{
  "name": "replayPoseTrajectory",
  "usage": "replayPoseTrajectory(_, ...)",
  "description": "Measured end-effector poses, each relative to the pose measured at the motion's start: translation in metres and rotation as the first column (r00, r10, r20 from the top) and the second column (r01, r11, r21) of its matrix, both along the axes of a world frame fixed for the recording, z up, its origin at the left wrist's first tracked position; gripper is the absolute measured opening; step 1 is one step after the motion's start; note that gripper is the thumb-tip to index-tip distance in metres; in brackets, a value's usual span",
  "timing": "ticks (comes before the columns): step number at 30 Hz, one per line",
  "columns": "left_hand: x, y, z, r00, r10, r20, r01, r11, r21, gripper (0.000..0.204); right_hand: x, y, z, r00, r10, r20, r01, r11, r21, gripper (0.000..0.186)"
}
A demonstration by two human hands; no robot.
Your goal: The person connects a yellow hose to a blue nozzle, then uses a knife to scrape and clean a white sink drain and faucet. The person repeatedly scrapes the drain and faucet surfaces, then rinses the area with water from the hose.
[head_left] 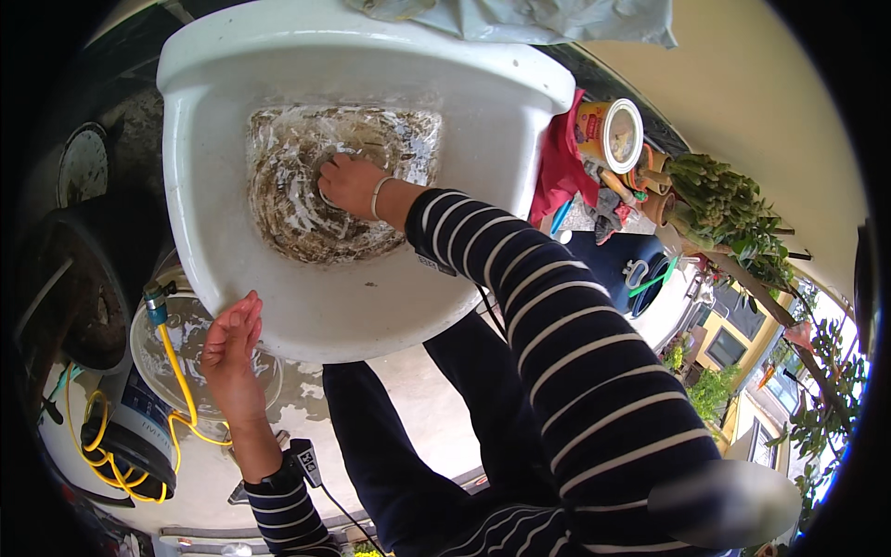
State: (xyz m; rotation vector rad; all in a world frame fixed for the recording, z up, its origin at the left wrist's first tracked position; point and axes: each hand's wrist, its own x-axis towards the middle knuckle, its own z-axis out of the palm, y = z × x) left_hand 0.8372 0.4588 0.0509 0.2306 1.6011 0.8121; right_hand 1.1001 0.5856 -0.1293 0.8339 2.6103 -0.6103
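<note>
A large white ceramic basin [325, 320] fills the upper middle, with brown, muddy water [302, 218] streaked by white suds at its bottom. Reaching into it, my right hand [353, 186] has its fingers curled down at the dirty patch. Whatever that hand may hold is hidden under it. A light bracelet circles the right wrist. By the basin's near left rim is my left hand [232, 348], palm turned up, fingers loosely extended with nothing in them.
Left of the basin stand a bucket of cloudy water [176, 348], a yellow hose [174, 362] with a blue connector and a black tub [88, 278]. At right are a red cloth [563, 162], a yellow tin [608, 133], a dark blue bucket [613, 265] and potted plants [724, 200].
</note>
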Motion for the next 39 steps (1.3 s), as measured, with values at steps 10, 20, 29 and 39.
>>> replayPoseTrajectory(10, -0.001, -0.002, -0.005, 0.999, -0.036, -0.012, 0.037, 0.999, 0.009, 0.027, -0.012, 0.004, -0.007, 0.998, -0.067, 0.004, 0.067, 0.995, -0.076, 0.035)
replayPoseTrajectory(20, 0.000, -0.001, -0.011, 0.990, -0.108, -0.090, 0.106, 0.994, -0.027, 0.029, -0.035, -0.018, 0.041, 0.966, -0.141, -0.216, 0.124, 0.988, -0.091, 0.041)
replayPoseTrajectory(29, 0.058, -0.001, 0.008, 0.846, -0.441, -0.301, 0.490, 0.865, 0.108, 0.057, -0.032, -0.054, 0.150, 0.594, -0.768, -0.241, 0.513, 0.592, -0.621, 0.054)
replayPoseTrajectory(39, 0.048, -0.013, 0.012, 0.859, -0.483, -0.169, 0.484, 0.874, -0.033, 0.045, -0.020, -0.105, 0.208, 0.407, -0.843, -0.351, 0.536, 0.532, -0.656, 0.048)
